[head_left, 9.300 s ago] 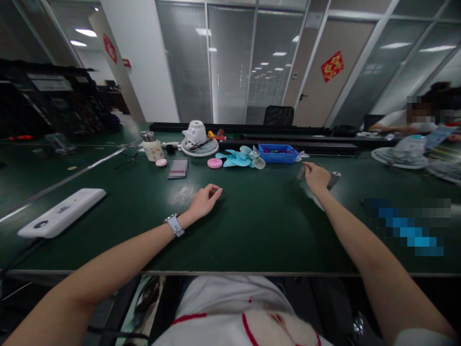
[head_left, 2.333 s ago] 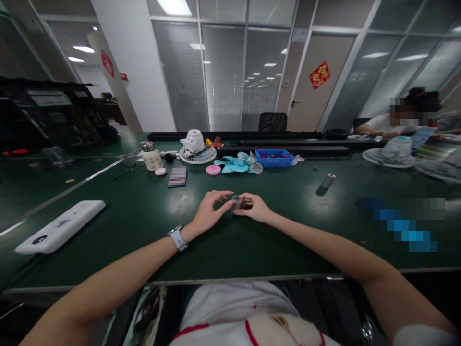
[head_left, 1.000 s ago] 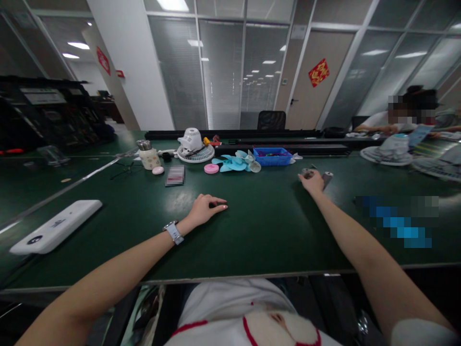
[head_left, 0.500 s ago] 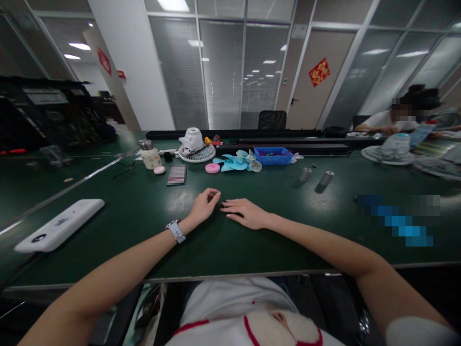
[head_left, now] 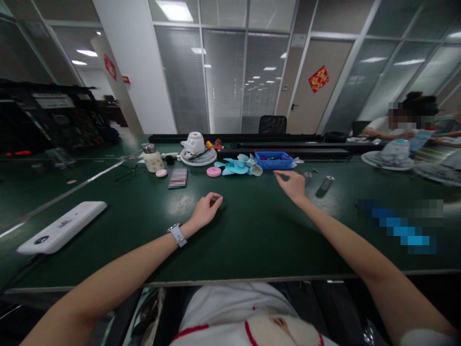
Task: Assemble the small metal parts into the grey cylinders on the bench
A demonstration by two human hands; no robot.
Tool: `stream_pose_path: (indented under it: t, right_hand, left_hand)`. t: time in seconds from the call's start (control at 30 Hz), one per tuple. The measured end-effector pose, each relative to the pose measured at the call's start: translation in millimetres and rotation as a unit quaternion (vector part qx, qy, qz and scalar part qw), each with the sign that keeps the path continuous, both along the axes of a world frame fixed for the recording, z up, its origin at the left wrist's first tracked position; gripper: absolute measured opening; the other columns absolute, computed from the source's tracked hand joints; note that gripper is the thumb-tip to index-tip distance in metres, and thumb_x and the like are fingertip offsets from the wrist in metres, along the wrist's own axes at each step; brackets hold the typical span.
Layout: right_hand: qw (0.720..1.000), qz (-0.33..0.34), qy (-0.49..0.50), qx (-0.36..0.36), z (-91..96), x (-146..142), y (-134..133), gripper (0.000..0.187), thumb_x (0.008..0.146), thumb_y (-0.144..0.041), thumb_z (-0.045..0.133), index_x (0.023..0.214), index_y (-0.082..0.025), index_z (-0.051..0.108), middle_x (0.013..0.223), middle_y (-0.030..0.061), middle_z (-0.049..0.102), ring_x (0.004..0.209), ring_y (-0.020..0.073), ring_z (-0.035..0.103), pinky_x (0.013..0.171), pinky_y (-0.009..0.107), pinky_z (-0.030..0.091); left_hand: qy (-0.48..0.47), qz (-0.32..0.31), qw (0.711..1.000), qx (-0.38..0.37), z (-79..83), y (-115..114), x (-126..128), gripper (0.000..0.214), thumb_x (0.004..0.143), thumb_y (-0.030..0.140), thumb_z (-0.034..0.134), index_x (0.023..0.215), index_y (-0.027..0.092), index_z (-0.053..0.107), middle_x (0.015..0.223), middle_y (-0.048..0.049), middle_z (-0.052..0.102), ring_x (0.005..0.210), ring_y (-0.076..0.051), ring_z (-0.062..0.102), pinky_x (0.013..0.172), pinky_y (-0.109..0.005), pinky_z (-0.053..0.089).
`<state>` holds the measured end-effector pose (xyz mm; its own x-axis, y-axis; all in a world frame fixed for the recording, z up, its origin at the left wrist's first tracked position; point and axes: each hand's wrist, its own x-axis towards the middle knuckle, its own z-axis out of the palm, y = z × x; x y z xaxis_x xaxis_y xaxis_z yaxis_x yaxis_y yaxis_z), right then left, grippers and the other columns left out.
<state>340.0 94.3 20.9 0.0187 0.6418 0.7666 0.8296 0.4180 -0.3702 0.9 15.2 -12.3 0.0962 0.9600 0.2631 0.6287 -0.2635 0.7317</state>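
Observation:
My left hand (head_left: 208, 210) rests low over the green table with thumb and fingers curled together in a pinch. Whatever may be between its fingertips is too small to make out. My right hand (head_left: 293, 186) is stretched forward, its thumb and fingertips drawn close together just in front of the blue tray (head_left: 274, 165). No held thing shows clearly there. Small parts lie in that tray. Beside the right hand stands a metal cylinder (head_left: 308, 177), partly hidden by it, and a second metal cylinder (head_left: 327, 183) is farther right. Blue fan blades (head_left: 236, 166) lie left of the tray.
A white fan part (head_left: 195, 144) rests on a fan grille (head_left: 201, 160) at the back. Nearby are a pink disc (head_left: 213, 172) and a patterned bottle (head_left: 152, 161). A white device (head_left: 66, 226) lies left. Another person (head_left: 382, 126) sits far right.
My right hand has moved away from my left hand, forward and right to the blue tray, and its fingers have drawn together. My left hand has stayed nearly in place.

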Motion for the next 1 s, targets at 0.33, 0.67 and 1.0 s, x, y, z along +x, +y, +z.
stream_pose_path:
  t: [0.33, 0.67, 1.0]
  right_hand:
    - [0.967, -0.235, 0.070, -0.065, -11.4, 120.2, 56.9, 0.032, 0.085, -0.032, 0.060, 0.110, -0.021, 0.077, 0.102, 0.0127, 0.076, 0.093, 0.0306, 0.069, 0.084, 0.040, 0.049]
    - [0.964, -0.241, 0.055, -0.101, -19.3, 122.8, 61.2, 0.035, 0.087, -0.027, 0.054, 0.112, -0.018, 0.076, 0.105, 0.0135, 0.075, 0.091, 0.0276, 0.068, 0.084, 0.040, 0.050]
    - [0.967, -0.227, -0.007, -0.118, -21.6, 121.3, 52.8, 0.039, 0.087, -0.035, 0.052, 0.112, -0.014, 0.073, 0.100, 0.0163, 0.074, 0.091, 0.0300, 0.068, 0.085, 0.043, 0.049]
  left_hand:
    - [-0.004, 0.004, 1.000, -0.009, 1.6, 0.4, 2.9, 0.036, 0.092, 0.047, 0.048, 0.108, 0.019, 0.064, 0.094, -0.0063, 0.071, 0.086, -0.021, 0.066, 0.078, -0.034, 0.048]
    - [0.009, 0.003, 1.000, -0.009, -0.4, 0.3, 0.6, 0.037, 0.092, 0.049, 0.048, 0.109, 0.021, 0.064, 0.097, -0.0066, 0.070, 0.091, -0.022, 0.064, 0.082, -0.036, 0.048]
    - [0.013, -0.002, 1.000, -0.005, 1.6, -1.1, 0.9, 0.037, 0.092, 0.049, 0.048, 0.109, 0.020, 0.064, 0.095, -0.0066, 0.071, 0.090, -0.022, 0.065, 0.081, -0.036, 0.048]
